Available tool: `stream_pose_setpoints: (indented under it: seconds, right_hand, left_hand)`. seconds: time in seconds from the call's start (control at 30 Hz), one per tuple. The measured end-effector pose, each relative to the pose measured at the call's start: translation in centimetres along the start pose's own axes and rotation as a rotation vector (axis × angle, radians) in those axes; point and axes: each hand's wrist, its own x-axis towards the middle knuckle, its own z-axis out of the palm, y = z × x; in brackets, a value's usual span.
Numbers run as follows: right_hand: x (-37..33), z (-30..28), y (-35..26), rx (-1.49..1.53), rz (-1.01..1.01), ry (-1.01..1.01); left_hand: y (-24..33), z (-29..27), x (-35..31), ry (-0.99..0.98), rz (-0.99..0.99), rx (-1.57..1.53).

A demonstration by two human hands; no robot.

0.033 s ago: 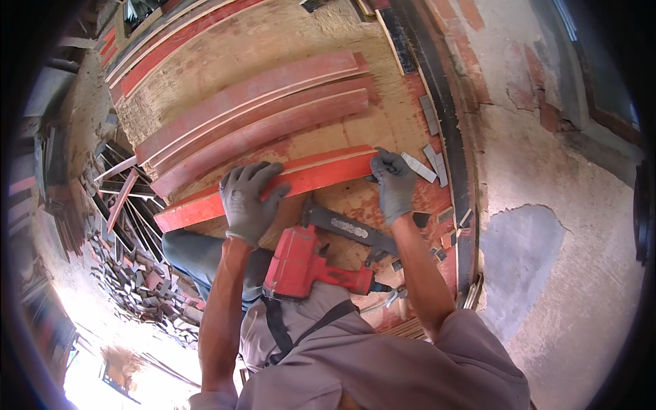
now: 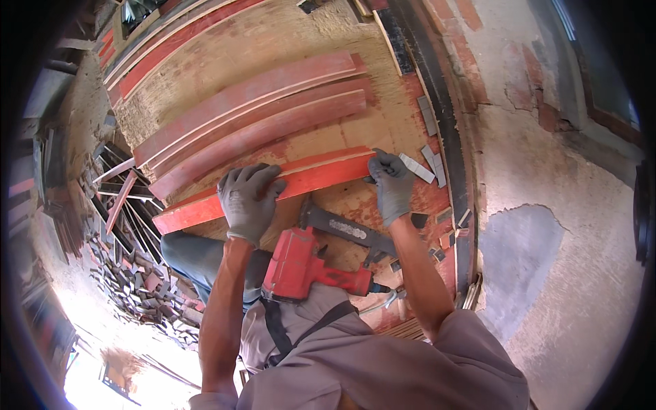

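Observation:
A long bright red wooden board (image 2: pixel 321 176) lies slantwise across in front of me, its left end nearer to me. My left hand (image 2: pixel 249 201), in a grey glove, is closed over the board left of its middle, thumb along the near side. At the board's right end my right hand (image 2: pixel 391 183), also gloved, pinches the tip between thumb and fingers. Against my lap rests a red nail gun (image 2: pixel 290 263); its long dark magazine (image 2: pixel 345 229) points away under the board, and neither hand touches it.
Several faded red boards (image 2: pixel 260 113) lie side by side beyond on a plywood surface (image 2: pixel 198 75). Small pale blocks (image 2: pixel 417 168) sit right of my right hand. A dark rail (image 2: pixel 447 130) runs along the wall side. Scrap offcuts (image 2: pixel 147 280) are heaped on the floor at left.

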Motion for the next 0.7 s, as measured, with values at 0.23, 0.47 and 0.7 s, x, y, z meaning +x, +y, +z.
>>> stream_pose_setpoints:
  seconds: [0.23,0.47,0.7]
  right_hand:
    - [-0.1,0.3,-0.4,0.003,0.014,0.000]
    - [-0.5,0.2,0.2,0.128,-0.016,-0.014]
    - [-0.3,-0.5,1.5,0.161,-0.055,-0.075]
  left_hand:
    - [0.0,1.4,0.6,0.036,-0.135,-0.049]
    - [0.1,1.3,1.0,0.024,-0.108,-0.037]
    - [0.1,1.1,1.3,0.032,-0.056,-0.060]
